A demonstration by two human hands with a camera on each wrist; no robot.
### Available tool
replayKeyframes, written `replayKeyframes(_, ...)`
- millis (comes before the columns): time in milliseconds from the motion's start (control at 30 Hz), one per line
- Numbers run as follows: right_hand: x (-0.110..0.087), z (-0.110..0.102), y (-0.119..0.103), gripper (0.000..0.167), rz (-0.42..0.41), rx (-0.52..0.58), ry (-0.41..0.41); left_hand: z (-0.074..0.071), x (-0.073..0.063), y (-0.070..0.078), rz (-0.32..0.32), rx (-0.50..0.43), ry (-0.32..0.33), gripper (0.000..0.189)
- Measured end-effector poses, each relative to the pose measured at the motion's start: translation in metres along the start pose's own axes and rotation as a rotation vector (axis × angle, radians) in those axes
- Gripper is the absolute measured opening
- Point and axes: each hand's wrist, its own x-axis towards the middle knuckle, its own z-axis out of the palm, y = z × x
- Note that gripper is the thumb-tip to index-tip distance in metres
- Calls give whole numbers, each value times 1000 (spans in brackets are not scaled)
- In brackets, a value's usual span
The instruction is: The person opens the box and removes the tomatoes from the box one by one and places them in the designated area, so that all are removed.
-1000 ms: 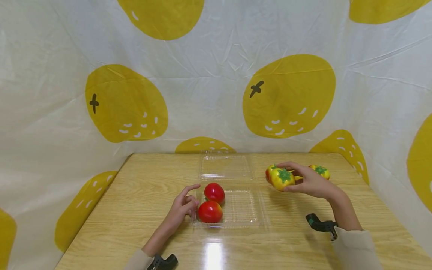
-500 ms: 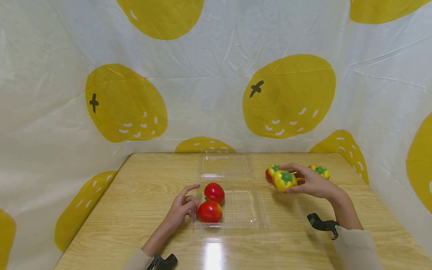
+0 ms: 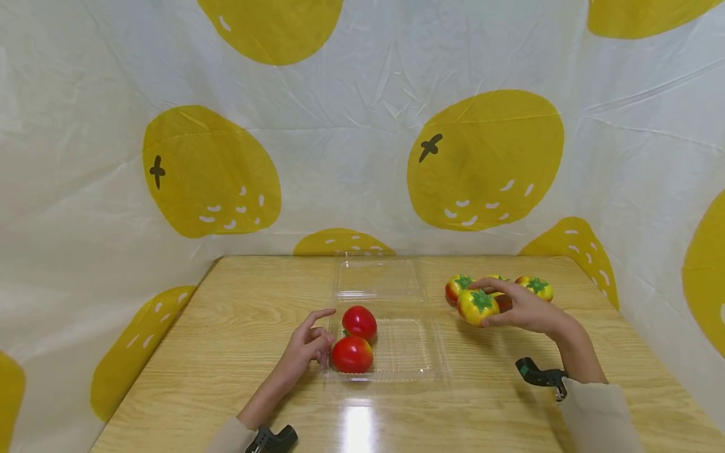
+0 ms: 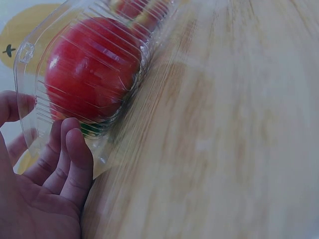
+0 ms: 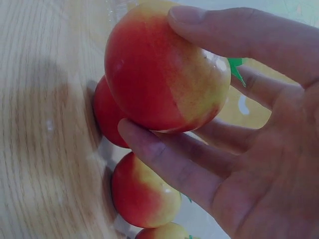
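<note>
Held tomato: glossy, yellow shading to red, green calyx uppermost, pinched by the right hand. Clamshell container: clear ribbed plastic, hinged open, lid folded back to the rear; its base holds two red tomatoes, side by side at the left.

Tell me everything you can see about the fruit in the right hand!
The fruit is round and shiny, like smooth plastic, red on one side and yellow on the other. Its star-shaped green top tilts up toward the head camera. The right hand holds it between thumb and fingers, seemingly above the wooden table, in front of similar fruits.
</note>
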Motion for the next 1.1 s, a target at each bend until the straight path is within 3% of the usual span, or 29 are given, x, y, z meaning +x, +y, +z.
replayKeyframes(1100, 7, 6, 26, 67, -29, -28, -26, -1, 1, -2, 9, 11, -4, 56)
